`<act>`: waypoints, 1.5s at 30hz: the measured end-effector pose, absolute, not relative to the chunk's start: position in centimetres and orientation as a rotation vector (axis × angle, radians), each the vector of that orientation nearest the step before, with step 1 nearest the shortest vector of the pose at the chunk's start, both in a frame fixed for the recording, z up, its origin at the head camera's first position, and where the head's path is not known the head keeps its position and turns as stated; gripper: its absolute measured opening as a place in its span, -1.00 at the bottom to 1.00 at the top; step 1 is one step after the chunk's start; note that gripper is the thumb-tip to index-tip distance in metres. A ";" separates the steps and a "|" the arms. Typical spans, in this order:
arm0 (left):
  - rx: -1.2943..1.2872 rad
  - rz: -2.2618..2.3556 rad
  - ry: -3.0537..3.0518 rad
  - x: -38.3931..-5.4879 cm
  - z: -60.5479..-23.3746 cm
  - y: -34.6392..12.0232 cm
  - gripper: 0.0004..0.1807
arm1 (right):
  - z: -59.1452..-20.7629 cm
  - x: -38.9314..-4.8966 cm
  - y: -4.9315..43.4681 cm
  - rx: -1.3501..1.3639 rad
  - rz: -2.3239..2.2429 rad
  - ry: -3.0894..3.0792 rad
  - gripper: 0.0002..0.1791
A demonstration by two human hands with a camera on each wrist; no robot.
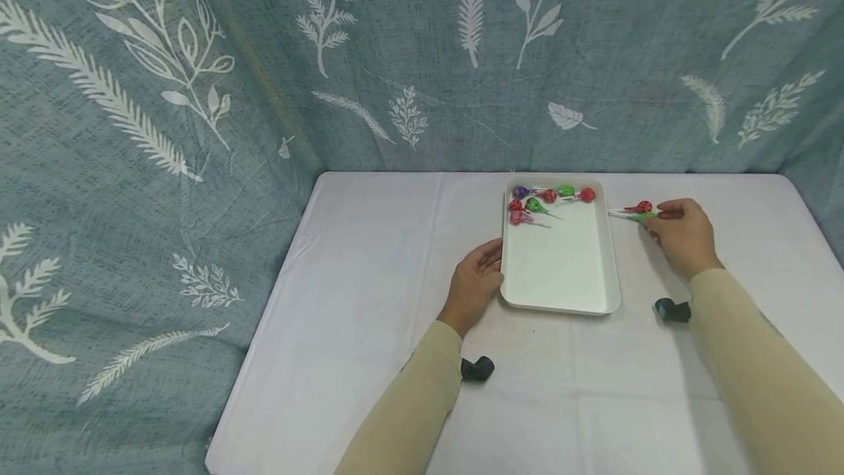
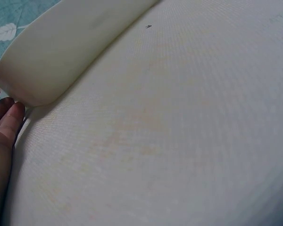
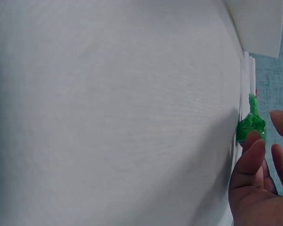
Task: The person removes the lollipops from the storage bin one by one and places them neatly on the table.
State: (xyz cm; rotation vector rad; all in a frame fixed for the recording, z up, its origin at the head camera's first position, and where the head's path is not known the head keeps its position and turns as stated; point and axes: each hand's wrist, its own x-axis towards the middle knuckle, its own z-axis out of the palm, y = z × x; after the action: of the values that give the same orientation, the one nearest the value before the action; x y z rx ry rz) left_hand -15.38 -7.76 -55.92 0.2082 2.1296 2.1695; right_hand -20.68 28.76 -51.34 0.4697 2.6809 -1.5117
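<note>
A white tray (image 1: pixel 557 270) lies on the table, with several wrapped lollipops in its far part, among them a purple lollipop (image 1: pixel 521 192), a green lollipop (image 1: pixel 533 205) and a red lollipop (image 1: pixel 587 195). My left hand (image 1: pixel 471 284) touches the tray's left side near the front corner, fingers fairly straight. Right of the tray, my right hand (image 1: pixel 682 237) is at a green-wrapped lollipop (image 3: pixel 252 127); one fingertip meets its head while other fingers stand apart from it. Just beyond lies another red lollipop (image 1: pixel 641 207). Both sticks point toward the tray.
A white cloth covers the table (image 1: pixel 369 270). Behind it and at the left hangs a blue-green curtain (image 1: pixel 422 57) with white leaf prints. A dark wrist-worn device (image 1: pixel 478 369) sticks out by the left sleeve, a similar device (image 1: pixel 672 310) by the right.
</note>
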 end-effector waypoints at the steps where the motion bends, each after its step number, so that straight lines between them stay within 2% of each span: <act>1: 0.211 2.169 2.129 -15.4 -56.0 -7.8 -0.27 | -51.3 -20.7 28.8 0.471 -1.509 2.680 -0.37; 13: 0.239 2.180 2.112 -15.6 -56.4 -7.9 -0.28 | -49.8 -21.1 27.8 0.479 -1.469 2.725 -0.36; 45: 0.199 2.165 2.138 -15.3 -56.3 -7.6 -0.30 | -48.9 -22.1 22.8 0.265 -1.559 2.705 -0.46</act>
State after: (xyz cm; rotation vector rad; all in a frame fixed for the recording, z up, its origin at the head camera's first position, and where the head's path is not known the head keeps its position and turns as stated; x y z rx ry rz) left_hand -15.29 -7.58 -56.26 0.1994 2.1381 2.1652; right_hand -22.14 22.83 -48.93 0.2653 2.7055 -1.5592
